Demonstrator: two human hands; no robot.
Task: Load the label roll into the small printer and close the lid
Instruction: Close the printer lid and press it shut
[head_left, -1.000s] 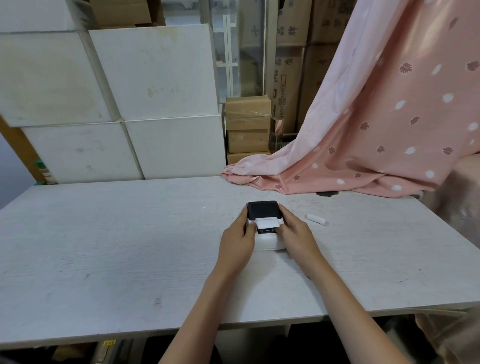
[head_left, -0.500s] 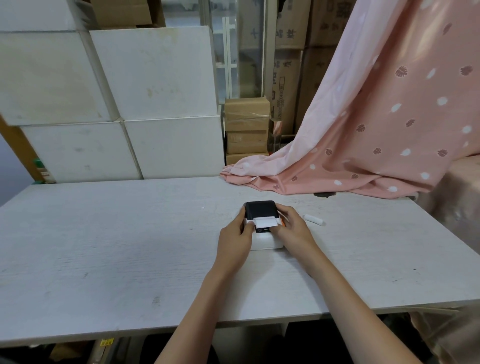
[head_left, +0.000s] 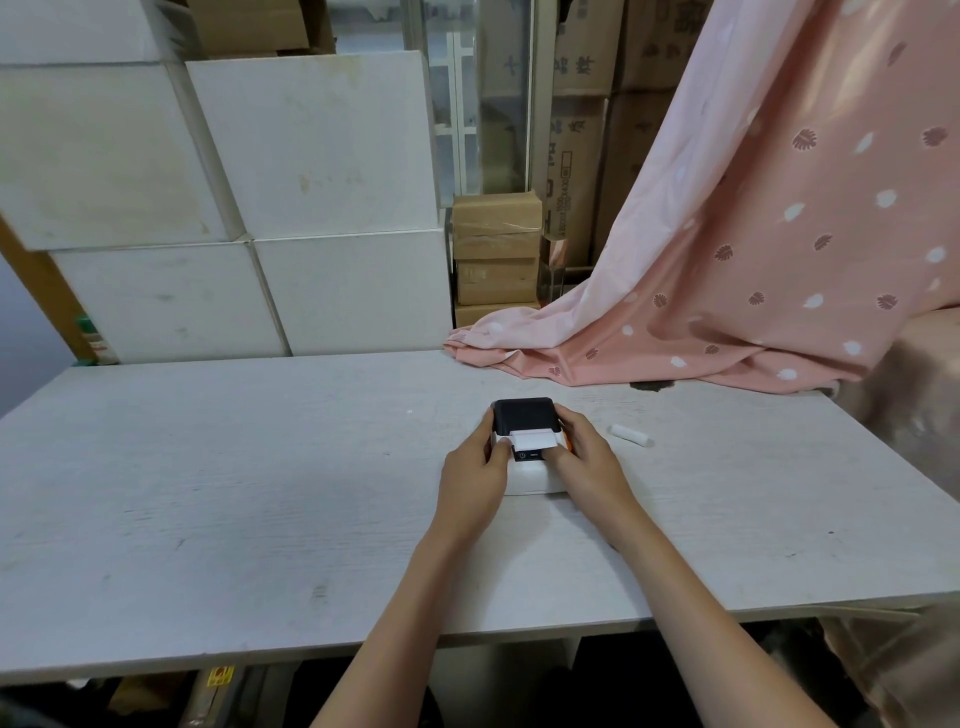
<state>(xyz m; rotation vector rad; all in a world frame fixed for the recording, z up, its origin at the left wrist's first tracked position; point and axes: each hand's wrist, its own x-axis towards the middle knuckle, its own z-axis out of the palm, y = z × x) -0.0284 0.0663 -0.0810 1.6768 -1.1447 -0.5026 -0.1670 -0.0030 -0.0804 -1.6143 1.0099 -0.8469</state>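
Note:
The small printer has a white body and a black lid; it stands on the white table. The lid lies down on the body. A white strip of label paper sticks out from under the lid's front edge, above a small dark button panel. My left hand clasps the printer's left side, its thumb on the front corner by the paper. My right hand clasps the right side, fingers up along the lid. The roll itself is hidden inside.
A small white cylinder lies on the table just right of my right hand. Pink patterned cloth drapes onto the table's far right. White boxes and stacked cartons stand behind the far edge.
The lid has settled lower onto the body. Both hands stay on the printer's sides, the fingers shifting slightly along it.

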